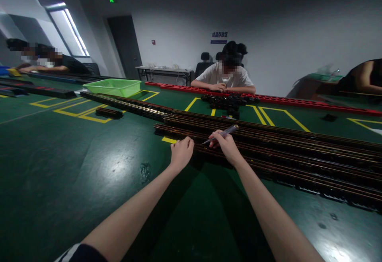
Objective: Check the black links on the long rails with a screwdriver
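Note:
In the head view, my right hand point(223, 144) grips a thin screwdriver point(227, 130) with a clear-looking handle. Its narrow shaft slants down to the left, and the tip is at the nearest of several long dark rails point(268, 164). Just left of the tip, my left hand point(182, 152) is closed at the end of that same rail, fingers curled and knuckles up. What lies under those fingers is mostly hidden. The rails lie side by side, stretching off to the right, with thin coppery lines along them.
A light green basket point(112, 88) stands at the back left of the green table point(74, 166). Near it lies a short dark bundle point(109, 113). Dark small parts point(222, 102) are heaped before a person point(228, 73) seated opposite. A red slotted strip point(283, 101) runs along the far edge.

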A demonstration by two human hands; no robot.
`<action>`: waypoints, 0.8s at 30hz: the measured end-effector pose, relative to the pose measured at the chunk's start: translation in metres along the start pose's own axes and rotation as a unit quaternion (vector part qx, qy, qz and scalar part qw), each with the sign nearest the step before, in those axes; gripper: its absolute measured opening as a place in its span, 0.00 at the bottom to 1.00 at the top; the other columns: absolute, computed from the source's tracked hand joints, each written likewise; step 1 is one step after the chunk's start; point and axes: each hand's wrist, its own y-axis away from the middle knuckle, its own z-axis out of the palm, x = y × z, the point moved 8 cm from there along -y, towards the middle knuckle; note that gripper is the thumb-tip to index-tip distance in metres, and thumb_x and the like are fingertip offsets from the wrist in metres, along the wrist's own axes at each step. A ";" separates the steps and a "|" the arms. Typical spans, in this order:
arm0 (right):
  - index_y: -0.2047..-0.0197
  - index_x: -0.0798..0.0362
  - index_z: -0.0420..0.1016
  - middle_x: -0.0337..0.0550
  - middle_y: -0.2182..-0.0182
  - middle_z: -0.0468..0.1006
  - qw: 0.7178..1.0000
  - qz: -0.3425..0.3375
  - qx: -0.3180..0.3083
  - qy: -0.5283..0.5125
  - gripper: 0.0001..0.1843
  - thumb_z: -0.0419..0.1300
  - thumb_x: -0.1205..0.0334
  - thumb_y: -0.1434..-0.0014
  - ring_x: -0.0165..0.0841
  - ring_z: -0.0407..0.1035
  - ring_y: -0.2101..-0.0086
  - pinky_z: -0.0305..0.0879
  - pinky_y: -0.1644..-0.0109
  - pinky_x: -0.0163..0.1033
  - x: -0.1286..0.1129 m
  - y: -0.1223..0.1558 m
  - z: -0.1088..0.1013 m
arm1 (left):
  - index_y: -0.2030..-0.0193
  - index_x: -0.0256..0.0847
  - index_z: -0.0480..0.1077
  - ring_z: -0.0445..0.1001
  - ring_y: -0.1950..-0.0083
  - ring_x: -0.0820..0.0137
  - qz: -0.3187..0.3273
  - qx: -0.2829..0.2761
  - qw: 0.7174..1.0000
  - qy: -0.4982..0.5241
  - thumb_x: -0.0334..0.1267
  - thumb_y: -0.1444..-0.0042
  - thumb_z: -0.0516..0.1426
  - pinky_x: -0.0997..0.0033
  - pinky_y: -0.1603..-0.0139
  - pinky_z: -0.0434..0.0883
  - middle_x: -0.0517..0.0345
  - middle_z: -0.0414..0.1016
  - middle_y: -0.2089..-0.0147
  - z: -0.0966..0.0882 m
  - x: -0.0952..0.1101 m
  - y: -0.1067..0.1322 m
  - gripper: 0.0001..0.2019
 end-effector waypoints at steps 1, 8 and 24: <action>0.76 0.54 0.68 0.38 0.84 0.70 1.000 0.002 0.001 0.000 0.14 0.56 0.51 0.52 0.29 0.66 0.80 0.60 0.76 0.33 0.000 0.000 0.000 | 0.65 0.43 0.68 0.70 0.55 0.63 0.000 -0.001 1.000 -0.002 0.37 0.38 0.41 0.61 0.51 0.59 0.56 0.75 0.61 0.000 0.000 0.000 0.15; 0.75 0.54 0.67 0.37 0.84 0.70 1.000 0.005 0.007 -0.004 0.13 0.56 0.52 0.52 0.28 0.65 0.80 0.60 0.76 0.33 0.002 -0.001 -0.001 | 0.64 0.43 0.68 0.70 0.54 0.61 0.002 0.001 1.000 -0.020 0.37 0.38 0.41 0.60 0.51 0.59 0.55 0.75 0.61 0.001 0.000 -0.001 0.14; 0.75 0.54 0.67 0.37 0.84 0.70 1.000 -0.009 0.002 0.007 0.12 0.54 0.53 0.49 0.28 0.66 0.80 0.61 0.76 0.33 0.002 0.000 0.000 | 0.65 0.43 0.67 0.70 0.54 0.62 -0.002 -0.004 1.000 -0.010 0.37 0.38 0.41 0.60 0.51 0.59 0.56 0.76 0.61 0.001 0.000 -0.001 0.14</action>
